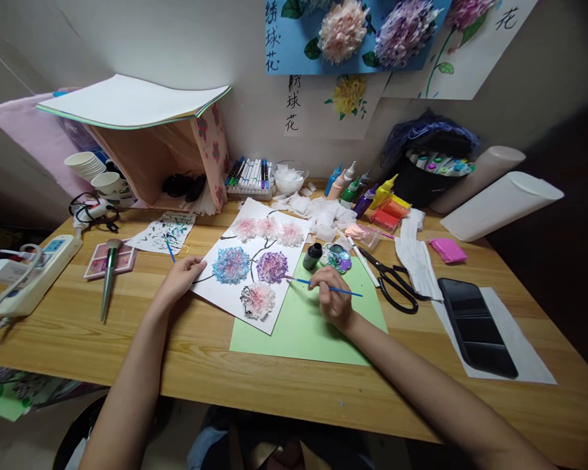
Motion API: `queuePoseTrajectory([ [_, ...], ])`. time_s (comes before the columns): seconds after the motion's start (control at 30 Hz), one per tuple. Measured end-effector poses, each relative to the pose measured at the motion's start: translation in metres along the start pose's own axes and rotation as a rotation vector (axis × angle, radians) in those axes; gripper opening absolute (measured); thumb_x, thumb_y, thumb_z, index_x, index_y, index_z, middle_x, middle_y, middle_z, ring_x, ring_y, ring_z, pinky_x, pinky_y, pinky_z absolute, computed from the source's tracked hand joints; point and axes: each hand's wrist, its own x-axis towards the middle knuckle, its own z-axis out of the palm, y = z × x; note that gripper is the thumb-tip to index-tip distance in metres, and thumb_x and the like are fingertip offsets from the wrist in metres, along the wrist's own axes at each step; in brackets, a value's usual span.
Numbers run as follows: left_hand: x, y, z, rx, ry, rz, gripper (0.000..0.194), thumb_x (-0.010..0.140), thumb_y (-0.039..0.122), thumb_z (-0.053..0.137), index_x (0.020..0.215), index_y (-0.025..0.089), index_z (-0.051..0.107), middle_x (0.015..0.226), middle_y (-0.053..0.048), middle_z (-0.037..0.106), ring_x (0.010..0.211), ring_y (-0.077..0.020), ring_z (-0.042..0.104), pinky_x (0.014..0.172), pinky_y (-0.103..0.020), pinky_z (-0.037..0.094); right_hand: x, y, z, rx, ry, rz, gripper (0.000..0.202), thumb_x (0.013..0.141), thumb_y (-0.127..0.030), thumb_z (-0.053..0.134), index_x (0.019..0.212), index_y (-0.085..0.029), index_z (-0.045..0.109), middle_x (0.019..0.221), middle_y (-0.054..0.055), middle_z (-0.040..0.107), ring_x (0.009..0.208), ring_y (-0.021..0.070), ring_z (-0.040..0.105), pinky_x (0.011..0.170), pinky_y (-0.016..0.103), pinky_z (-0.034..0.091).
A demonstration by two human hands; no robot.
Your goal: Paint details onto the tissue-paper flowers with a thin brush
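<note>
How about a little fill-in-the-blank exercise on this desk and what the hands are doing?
The right hand holds a slim blue ____.
The hand at the edge of the desk's flower picture is the ____ one.
The sheet partly under that picture is ____.
The scissors have ____ handles.
Missing words: paintbrush; left; green; black.

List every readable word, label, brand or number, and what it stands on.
"绣球花": blue sheet
"球花": lower white sheet, under a partly covered character
"花": right-hand white sheet
Too small to read: marks on the black holder and power strip
</note>
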Motion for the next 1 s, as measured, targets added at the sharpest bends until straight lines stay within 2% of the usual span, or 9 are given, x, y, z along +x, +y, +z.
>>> queuePoseTrajectory([
  [0.17,0.002,-0.004,-0.001,0.003,-0.006,0.03,0.048,0.053,0.055,0.067,0.076,0.014,0.062,0.066,-0.002,0.059,0.061,-0.0151,0.049,0.057,-0.024,0.034,0.003,-0.002,0.003,-0.003,-0.05,-0.017,0.018,0.085,-0.011,0.038,0.08,-0.022,0.051,0.068,0.002,0.055,0.067,0.0177,0.052,0.062,0.033,0.044],
  [0.37,0.001,-0.004,-0.001,0.005,-0.007,0.025,0.048,0.052,0.057,0.067,0.074,0.014,0.062,0.065,-0.001,0.059,0.06,-0.0152,0.049,0.056,-0.024,0.033,0.001,0.0,0.0,-0.011,0.021,-0.021,0.019,0.085,-0.012,0.036,0.082,-0.023,0.051,0.069,0.003,0.056,0.068,0.0188,0.052,0.063,0.035,0.044],
  [0.6,-0.001,0.001,0.001,-0.003,0.005,0.006,0.047,0.051,0.055,0.067,0.074,0.014,0.061,0.062,0.0,0.058,0.058,-0.0145,0.048,0.056,-0.024,0.034,0.003,-0.004,0.002,-0.001,-0.094,-0.077,0.017,0.084,-0.01,0.039,0.083,-0.022,0.052,0.071,0.004,0.057,0.07,0.0183,0.054,0.063,0.034,0.046],
  [0.73,-0.004,0.005,0.002,-0.019,0.006,-0.012,0.046,0.049,0.054,0.068,0.073,0.014,0.061,0.061,0.0,0.058,0.057,-0.0145,0.048,0.055,-0.025,0.034,0.004,-0.003,0.002,-0.019,-0.055,-0.063,0.019,0.085,-0.009,0.037,0.083,-0.022,0.05,0.07,0.003,0.054,0.069,0.0181,0.05,0.062,0.033,0.044],
  [1.0,-0.003,0.005,0.002,-0.032,0.006,-0.011,0.047,0.048,0.053,0.068,0.073,0.014,0.061,0.061,0.001,0.057,0.057,-0.0136,0.047,0.054,-0.024,0.033,0.004,-0.003,0.002,-0.021,-0.063,-0.072,0.018,0.085,-0.009,0.038,0.083,-0.022,0.05,0.071,0.003,0.055,0.07,0.0181,0.051,0.064,0.033,0.044],
])
